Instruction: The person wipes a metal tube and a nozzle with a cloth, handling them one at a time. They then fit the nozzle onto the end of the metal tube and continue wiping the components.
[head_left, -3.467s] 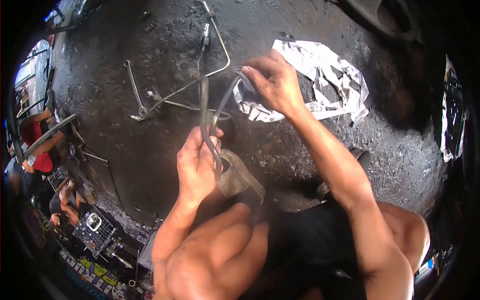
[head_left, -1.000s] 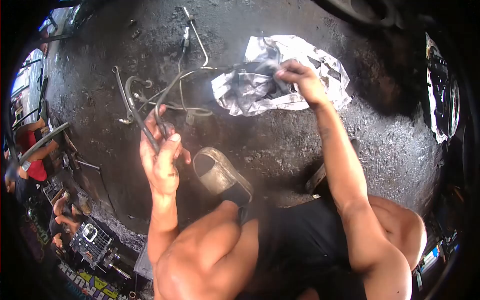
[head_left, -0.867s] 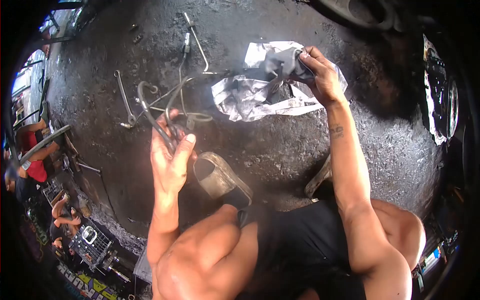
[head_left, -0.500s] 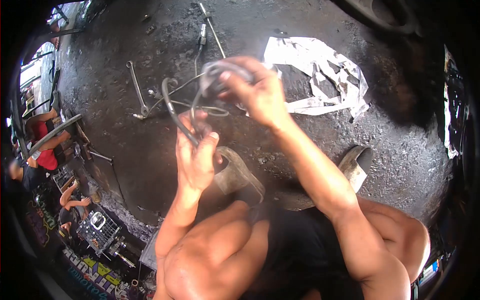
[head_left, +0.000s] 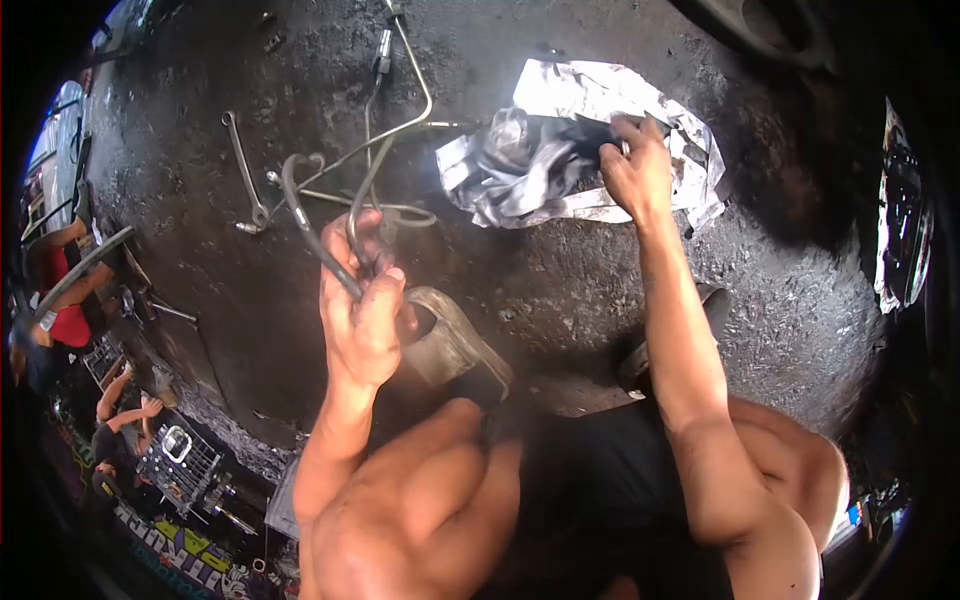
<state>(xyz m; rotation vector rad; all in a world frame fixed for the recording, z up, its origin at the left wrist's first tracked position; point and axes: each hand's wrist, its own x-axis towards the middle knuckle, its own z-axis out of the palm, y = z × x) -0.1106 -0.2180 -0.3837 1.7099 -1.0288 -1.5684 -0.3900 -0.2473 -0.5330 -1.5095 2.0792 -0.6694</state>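
Observation:
My left hand (head_left: 362,300) is closed around bent metal tubes (head_left: 300,205), whose curved ends rise above the fingers. My right hand (head_left: 642,170) is over a crumpled white sheet (head_left: 590,85) on the floor, its fingers pinched on a dark cloth (head_left: 590,132). Left of that hand, a grey smudged cloth (head_left: 525,160) lies bunched on the sheet. Thin bent metal pipes (head_left: 415,118) with fittings lie on the floor above my left hand. The lower ends of the held tubes are hidden by my palm.
A wrench (head_left: 245,170) lies at the left on the dark, wet floor (head_left: 560,290). Below my left hand is a worn curved piece (head_left: 450,335). A metal engine part (head_left: 180,465) and other people (head_left: 125,415) are at the lower left. A stained sheet (head_left: 900,220) lies far right.
My right hand has moved right, away from the tubes, to the white sheet. The grey cloth it held now lies on the sheet. My left hand still grips the tubes, slightly further left in view.

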